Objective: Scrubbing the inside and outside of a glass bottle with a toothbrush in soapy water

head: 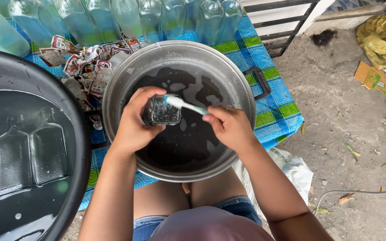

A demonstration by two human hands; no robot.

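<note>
On the blue-checked desk (273, 111), over the metal pot (175, 53) at its centre, a glass bottle (161, 111) is gripped by the left hand (132, 127)'s curled fingers, while a toothbrush (186, 105) is pinched by the right hand (229, 127) at three o'clock.

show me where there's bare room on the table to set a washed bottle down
Little room. The cloth strip right of the metal pot, below its handle, is bare. The back edge is lined with upright bottles, peeled labels fill the gap between pots, and the black basin takes the left.
</note>
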